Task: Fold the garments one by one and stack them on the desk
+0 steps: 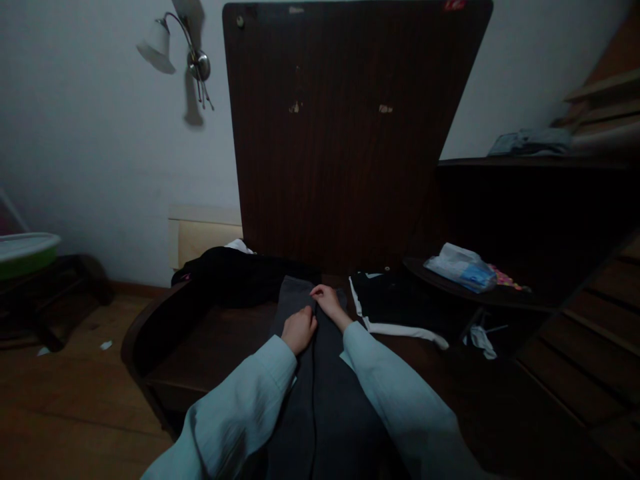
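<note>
Dark grey trousers [333,373] lie lengthwise before me on a dark wooden bench seat [215,343], with a dark line running down between their two long halves. My left hand [299,330] is closed at this middle line, its curled fingers gripping the cloth. Slightly farther off, my right hand [327,301] pinches the fabric near the far end, thumb and fingertips together. Both wrists come out of pale blue-green sleeves. The near end of the trousers runs out of the bottom of the view.
Black clothing [240,273] is heaped at the back left of the seat. A folded black garment with white edging [400,303] lies to the right. Beyond it, a low shelf [530,305] holds a plastic packet [463,268]. A tall dark panel [345,147] rises behind.
</note>
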`<control>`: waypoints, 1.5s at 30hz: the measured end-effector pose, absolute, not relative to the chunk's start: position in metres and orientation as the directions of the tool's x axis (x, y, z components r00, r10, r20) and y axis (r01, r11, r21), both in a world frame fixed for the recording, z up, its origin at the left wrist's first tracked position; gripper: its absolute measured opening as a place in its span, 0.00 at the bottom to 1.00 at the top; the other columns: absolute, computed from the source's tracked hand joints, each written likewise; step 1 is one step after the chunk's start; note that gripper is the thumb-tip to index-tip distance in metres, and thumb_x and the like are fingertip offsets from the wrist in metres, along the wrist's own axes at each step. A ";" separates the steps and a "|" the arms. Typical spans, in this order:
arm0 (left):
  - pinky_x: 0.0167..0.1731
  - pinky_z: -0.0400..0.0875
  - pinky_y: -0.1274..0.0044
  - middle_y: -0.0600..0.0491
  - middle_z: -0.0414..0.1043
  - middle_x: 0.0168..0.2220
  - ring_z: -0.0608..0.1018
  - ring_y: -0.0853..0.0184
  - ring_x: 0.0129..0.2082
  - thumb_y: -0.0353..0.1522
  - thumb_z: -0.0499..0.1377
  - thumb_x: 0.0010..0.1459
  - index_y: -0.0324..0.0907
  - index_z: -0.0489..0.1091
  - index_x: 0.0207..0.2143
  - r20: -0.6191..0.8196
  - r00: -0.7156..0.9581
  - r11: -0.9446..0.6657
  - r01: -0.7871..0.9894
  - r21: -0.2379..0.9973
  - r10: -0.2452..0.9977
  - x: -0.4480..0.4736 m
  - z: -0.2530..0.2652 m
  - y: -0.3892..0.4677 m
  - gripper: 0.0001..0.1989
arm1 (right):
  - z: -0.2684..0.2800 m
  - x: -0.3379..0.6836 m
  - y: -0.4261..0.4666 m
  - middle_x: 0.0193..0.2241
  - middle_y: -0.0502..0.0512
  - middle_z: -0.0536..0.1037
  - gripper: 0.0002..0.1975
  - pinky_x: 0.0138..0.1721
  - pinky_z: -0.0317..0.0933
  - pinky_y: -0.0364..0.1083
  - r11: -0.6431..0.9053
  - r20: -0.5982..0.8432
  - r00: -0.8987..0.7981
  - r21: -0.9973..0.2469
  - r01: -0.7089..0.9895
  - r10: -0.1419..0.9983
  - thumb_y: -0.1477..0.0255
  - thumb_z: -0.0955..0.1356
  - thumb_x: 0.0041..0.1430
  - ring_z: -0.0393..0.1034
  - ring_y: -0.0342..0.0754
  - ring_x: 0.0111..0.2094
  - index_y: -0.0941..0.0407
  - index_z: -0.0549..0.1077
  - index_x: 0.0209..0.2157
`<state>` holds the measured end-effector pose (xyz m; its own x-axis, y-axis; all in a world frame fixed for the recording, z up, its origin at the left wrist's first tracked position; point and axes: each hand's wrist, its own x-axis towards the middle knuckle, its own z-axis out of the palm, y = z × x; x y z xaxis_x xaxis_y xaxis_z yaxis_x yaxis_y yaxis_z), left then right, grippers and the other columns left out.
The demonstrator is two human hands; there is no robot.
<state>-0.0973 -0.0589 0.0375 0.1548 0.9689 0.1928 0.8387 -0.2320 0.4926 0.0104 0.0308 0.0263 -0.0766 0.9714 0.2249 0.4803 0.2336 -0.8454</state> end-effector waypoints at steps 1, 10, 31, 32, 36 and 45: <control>0.36 0.62 0.73 0.45 0.70 0.32 0.74 0.59 0.35 0.31 0.48 0.55 0.42 0.61 0.29 0.186 0.155 -0.230 0.834 0.501 0.970 -0.096 0.034 -0.058 0.05 | 0.025 0.011 0.029 0.23 0.48 0.72 0.07 0.35 0.61 0.42 0.242 0.233 -0.080 -0.839 0.487 0.969 0.81 0.62 0.42 0.67 0.43 0.29 0.56 0.67 0.20; 0.37 0.62 0.75 0.48 0.68 0.30 0.73 0.62 0.35 0.31 0.47 0.55 0.43 0.58 0.27 0.260 0.120 -0.254 0.780 0.572 0.958 -0.095 0.026 -0.059 0.05 | 0.028 0.045 0.039 0.39 0.56 0.72 0.19 0.42 0.59 0.45 0.213 0.303 0.009 -0.692 0.690 0.953 0.81 0.63 0.45 0.67 0.46 0.38 0.57 0.67 0.42; 0.52 0.55 0.66 0.47 0.58 0.55 0.57 0.60 0.56 0.34 0.44 0.58 0.40 0.61 0.48 0.352 0.481 -0.556 0.817 0.152 0.803 -0.083 0.010 -0.061 0.17 | 0.027 0.017 0.058 0.28 0.50 0.76 0.08 0.34 0.62 0.41 0.280 0.327 -0.069 -0.658 0.699 0.942 0.79 0.68 0.43 0.70 0.43 0.31 0.57 0.72 0.30; 0.52 0.54 0.65 0.47 0.57 0.55 0.56 0.60 0.56 0.35 0.43 0.59 0.39 0.61 0.49 0.337 0.480 -0.549 0.822 0.151 0.810 -0.083 0.009 -0.060 0.18 | 0.026 0.014 0.058 0.28 0.51 0.76 0.08 0.36 0.62 0.42 0.282 0.336 -0.065 -0.653 0.703 0.940 0.79 0.68 0.42 0.70 0.44 0.32 0.56 0.72 0.28; 0.53 0.52 0.64 0.46 0.57 0.56 0.55 0.59 0.57 0.37 0.42 0.59 0.38 0.59 0.51 0.275 0.483 -0.533 0.833 0.147 0.831 -0.083 0.007 -0.060 0.20 | 0.023 0.003 0.056 0.30 0.55 0.75 0.09 0.39 0.61 0.46 0.266 0.354 -0.033 -0.635 0.725 0.935 0.82 0.66 0.41 0.69 0.47 0.35 0.58 0.71 0.27; 0.53 0.53 0.65 0.45 0.58 0.54 0.57 0.60 0.56 0.36 0.41 0.60 0.37 0.58 0.52 0.208 0.490 -0.522 0.842 0.139 0.846 -0.083 0.013 -0.063 0.21 | 0.040 -0.037 0.068 0.35 0.52 0.73 0.08 0.45 0.57 0.46 0.544 0.402 -0.368 -0.576 0.610 0.838 0.76 0.66 0.46 0.66 0.46 0.40 0.56 0.71 0.32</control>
<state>-0.0826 -0.0634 0.0132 0.4902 0.8464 0.2080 0.8417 -0.5217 0.1391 -0.0367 0.0682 0.0404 -0.3680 0.8382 0.4025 0.6096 0.5444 -0.5763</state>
